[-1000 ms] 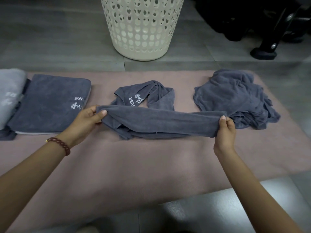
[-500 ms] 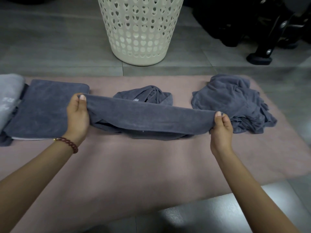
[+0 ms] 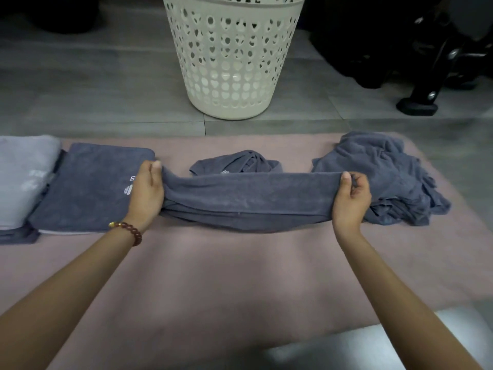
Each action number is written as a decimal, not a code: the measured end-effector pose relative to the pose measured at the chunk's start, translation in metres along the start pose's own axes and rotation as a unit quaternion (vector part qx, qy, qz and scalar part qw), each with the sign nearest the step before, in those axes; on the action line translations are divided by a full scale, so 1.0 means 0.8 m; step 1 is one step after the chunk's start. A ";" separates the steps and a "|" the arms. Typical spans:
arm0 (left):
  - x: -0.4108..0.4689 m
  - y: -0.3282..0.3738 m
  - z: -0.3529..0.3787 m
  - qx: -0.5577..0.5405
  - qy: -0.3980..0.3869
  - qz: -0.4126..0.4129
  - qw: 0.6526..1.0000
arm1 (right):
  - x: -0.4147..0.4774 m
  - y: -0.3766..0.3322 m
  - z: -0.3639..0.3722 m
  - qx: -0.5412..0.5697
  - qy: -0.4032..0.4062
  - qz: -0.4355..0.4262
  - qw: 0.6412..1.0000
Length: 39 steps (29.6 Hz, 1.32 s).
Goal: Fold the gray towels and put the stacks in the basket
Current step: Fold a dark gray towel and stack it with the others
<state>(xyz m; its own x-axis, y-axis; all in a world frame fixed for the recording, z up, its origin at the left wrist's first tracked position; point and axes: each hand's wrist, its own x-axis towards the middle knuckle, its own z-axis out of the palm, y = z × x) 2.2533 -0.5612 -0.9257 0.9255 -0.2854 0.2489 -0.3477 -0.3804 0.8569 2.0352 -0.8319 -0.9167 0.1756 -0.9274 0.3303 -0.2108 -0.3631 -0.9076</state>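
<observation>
A gray towel (image 3: 248,198), stretched across the frame's centre above the pink mat (image 3: 240,284), is gripped at its ends by the left hand (image 3: 146,193) and right hand (image 3: 350,201); the basket (image 3: 232,57) is seen at upper centre.

A pink mat (image 3: 240,276) lies flat on a gray tiled floor (image 3: 93,84), and thin grout lines (image 3: 204,124) run just beyond the mat's far edge. Past the mat's far right corner stands black equipment (image 3: 394,44) on a black foot (image 3: 417,106). Past its far left corner sits a dark, blurred shape (image 3: 61,14). At the mat's near right edge, a bare tile (image 3: 373,348) shines pale with reflected light.
</observation>
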 end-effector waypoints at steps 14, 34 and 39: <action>-0.021 -0.050 0.013 0.007 -0.289 -0.086 0.953 | 0.002 0.075 0.002 -0.062 -0.061 0.250 0.964; -0.086 -0.082 -0.008 0.154 -0.074 0.176 0.969 | -0.020 0.112 -0.012 -0.091 -0.082 0.284 0.951; -0.092 -0.117 -0.027 0.210 -0.289 0.147 0.922 | -0.022 0.112 -0.010 -0.151 -0.118 0.276 0.942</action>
<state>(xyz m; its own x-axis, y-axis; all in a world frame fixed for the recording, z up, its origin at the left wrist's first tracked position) 2.2206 -0.4855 -1.0142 0.5897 -0.8057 0.0562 -0.7104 -0.4843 0.5106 2.0058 -0.8490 -1.0022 0.1599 -0.9498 -0.2689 -0.5900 0.1265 -0.7974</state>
